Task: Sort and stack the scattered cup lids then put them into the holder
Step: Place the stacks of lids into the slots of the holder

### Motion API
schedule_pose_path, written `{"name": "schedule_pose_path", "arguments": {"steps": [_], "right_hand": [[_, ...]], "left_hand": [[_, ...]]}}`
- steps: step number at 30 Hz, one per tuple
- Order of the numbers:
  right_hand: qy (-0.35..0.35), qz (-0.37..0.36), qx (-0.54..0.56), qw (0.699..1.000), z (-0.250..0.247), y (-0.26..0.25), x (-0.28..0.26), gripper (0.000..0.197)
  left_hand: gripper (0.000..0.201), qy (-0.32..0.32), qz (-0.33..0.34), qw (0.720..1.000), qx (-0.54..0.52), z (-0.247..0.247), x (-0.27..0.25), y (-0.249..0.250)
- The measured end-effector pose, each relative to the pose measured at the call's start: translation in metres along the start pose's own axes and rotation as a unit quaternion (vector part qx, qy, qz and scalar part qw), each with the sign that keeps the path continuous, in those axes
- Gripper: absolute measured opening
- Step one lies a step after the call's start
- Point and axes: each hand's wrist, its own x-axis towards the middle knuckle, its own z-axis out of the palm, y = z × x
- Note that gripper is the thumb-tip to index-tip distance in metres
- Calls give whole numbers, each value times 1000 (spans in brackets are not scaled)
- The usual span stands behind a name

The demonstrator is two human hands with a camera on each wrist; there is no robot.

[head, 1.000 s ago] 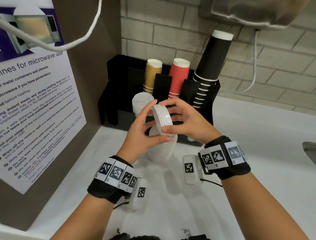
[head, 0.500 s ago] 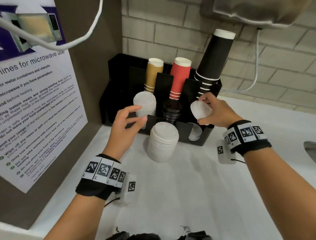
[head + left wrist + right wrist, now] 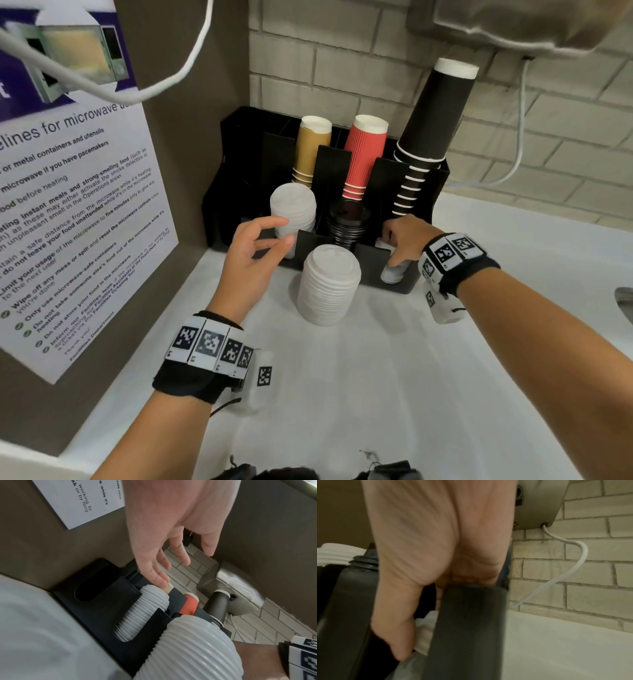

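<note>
A black holder [image 3: 373, 255] stands against the brick wall with cup stacks behind its front slots. My right hand [image 3: 399, 245] reaches down into the right front slot and grips a short stack of small white lids [image 3: 392, 274]. The thumb [image 3: 399, 639] presses on the small white lids [image 3: 424, 632] through the slot's front opening, and the other fingers are hidden behind the slot wall. A tall stack of larger white lids [image 3: 329, 284] stands on the counter just in front of the holder. My left hand [image 3: 270, 236] hovers with relaxed fingers near the left slot and holds nothing.
The left slot holds white lids [image 3: 293, 209] and the middle one black lids [image 3: 347, 222]. Tan, red and tall black cup stacks [image 3: 431, 137] rise behind. A brown panel with a paper notice [image 3: 68, 222] walls the left side. A sink edge [image 3: 625, 305] lies at the right.
My right hand carried the small white lids from in front of me to the right slot and lowered them into it. My left hand let go and now hovers open.
</note>
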Motion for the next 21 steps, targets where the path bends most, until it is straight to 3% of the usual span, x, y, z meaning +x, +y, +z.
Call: {"name": "schedule_pose_path", "arguments": {"steps": [4, 9, 13, 19, 21], "right_hand": [[24, 9, -22, 999, 1, 1, -1, 46], [-20, 4, 2, 1000, 11, 2, -2, 39], [5, 12, -12, 1000, 15, 2, -1, 31], [-62, 23, -56, 996, 18, -3, -5, 27], [-29, 22, -42, 998, 9, -3, -7, 27]], "left_hand": [[26, 3, -7, 1000, 5, -1, -1, 3], [23, 0, -8, 1000, 3, 1, -3, 4], [25, 3, -7, 1000, 2, 1, -3, 4], [24, 1, -3, 1000, 0, 1, -4, 2], [24, 2, -6, 1000, -1, -1, -4, 1]]}}
